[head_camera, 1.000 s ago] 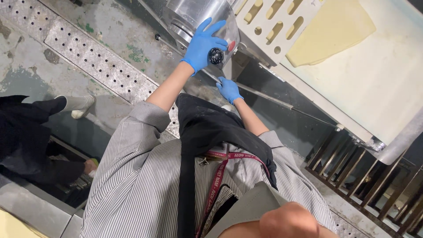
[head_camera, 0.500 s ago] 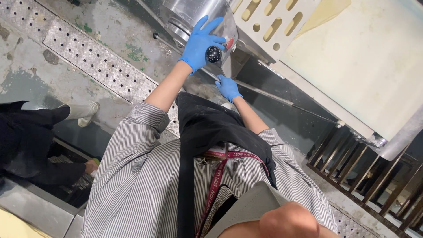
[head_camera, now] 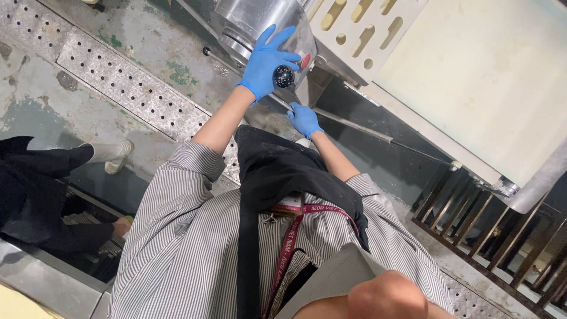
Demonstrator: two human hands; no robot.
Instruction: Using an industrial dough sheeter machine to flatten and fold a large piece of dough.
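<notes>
My left hand (head_camera: 267, 60), in a blue glove, rests on a black round knob (head_camera: 283, 76) on the front of a shiny steel machine drum (head_camera: 254, 20). Thumb and forefinger pinch the knob while the other fingers fan out above it. My right hand (head_camera: 305, 120), also gloved in blue, is lower down and curled around a thin metal rod (head_camera: 354, 126) that runs along under the machine. A small red button (head_camera: 305, 61) shows just right of the knob. My striped shirt, black apron and red lanyard fill the lower frame.
A wide white conveyor belt (head_camera: 472, 77) and a cream panel with oval holes (head_camera: 360, 29) lie to the right. A perforated floor drain grate (head_camera: 130, 88) crosses the wet concrete. Another person's dark legs and white shoe (head_camera: 109, 153) stand at left. A metal rack (head_camera: 502, 236) sits lower right.
The pale yellow sheet that lay on the belt at the top right has passed out of view. Both hands have stayed on the knob and the rod.
</notes>
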